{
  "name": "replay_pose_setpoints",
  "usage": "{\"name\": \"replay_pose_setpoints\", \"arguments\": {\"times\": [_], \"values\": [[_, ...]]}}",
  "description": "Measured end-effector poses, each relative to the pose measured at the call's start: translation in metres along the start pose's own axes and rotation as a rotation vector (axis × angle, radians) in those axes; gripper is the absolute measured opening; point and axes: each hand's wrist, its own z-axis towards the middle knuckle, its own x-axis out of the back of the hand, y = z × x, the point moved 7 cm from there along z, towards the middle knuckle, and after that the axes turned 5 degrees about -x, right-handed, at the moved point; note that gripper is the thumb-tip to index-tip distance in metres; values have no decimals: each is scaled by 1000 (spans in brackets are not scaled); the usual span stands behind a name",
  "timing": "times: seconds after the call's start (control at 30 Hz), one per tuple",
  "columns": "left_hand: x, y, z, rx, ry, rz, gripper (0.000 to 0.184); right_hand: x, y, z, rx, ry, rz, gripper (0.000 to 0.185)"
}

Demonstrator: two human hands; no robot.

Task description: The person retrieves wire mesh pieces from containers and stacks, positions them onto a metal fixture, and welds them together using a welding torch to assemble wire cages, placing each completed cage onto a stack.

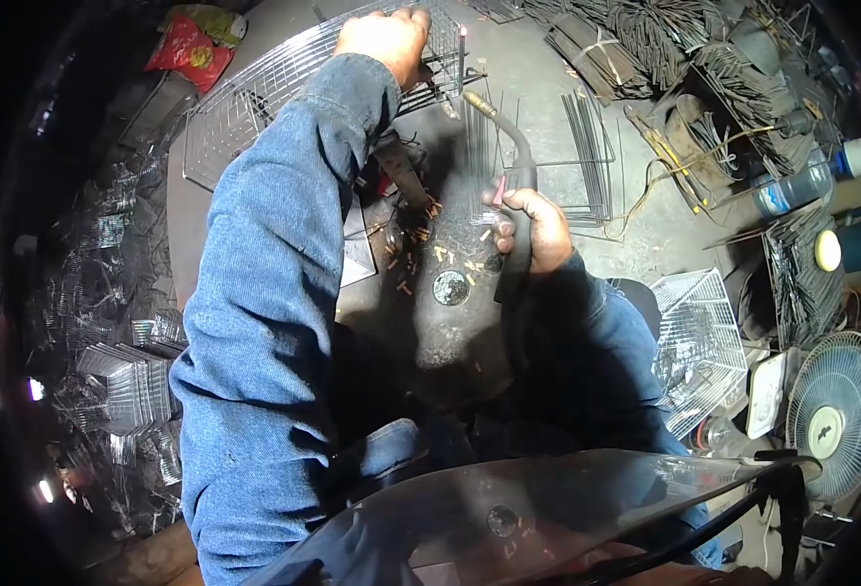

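My left hand (388, 44) reaches far forward, its fingers wrapped over the edge of a wire mesh basket (284, 73). The basket lies at the back of the work surface. In my right hand (543, 232) is a welding torch (520, 146) with a curved black neck and a brass-coloured tip. The tip points up and left toward the basket's right end, apart from it. A reddish trigger shows beside my thumb. Between the two arms, thin straight wire rods (484, 146) lie on the surface, partly blurred behind the torch.
Small orange-brown bits and a round disc (451, 287) lie near my lap. Bent wire frames (587, 161) rest right of the torch. Farther right are wire bundles (645, 39), a water bottle (792, 190), another wire basket (699, 337) and a fan (826, 430). Stacked wire pieces (132, 386) stand left.
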Motion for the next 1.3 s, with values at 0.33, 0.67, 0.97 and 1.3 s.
{"name": "replay_pose_setpoints", "arguments": {"times": [0.33,0.67,0.97,1.3], "values": [[-5,0,-1,5,45,28,67,2,3,2,-42,-15,32,28],[-7,-1,-1,-48,46,59,67,1,5,5,-52,-86,8,25],[-3,1,-3,-21,-18,70,68,-7,-8,-3,83,43,-243,23],[-7,-5,1,-2,35,25,73,6,-21,-13,62,112,-576,21]]}}
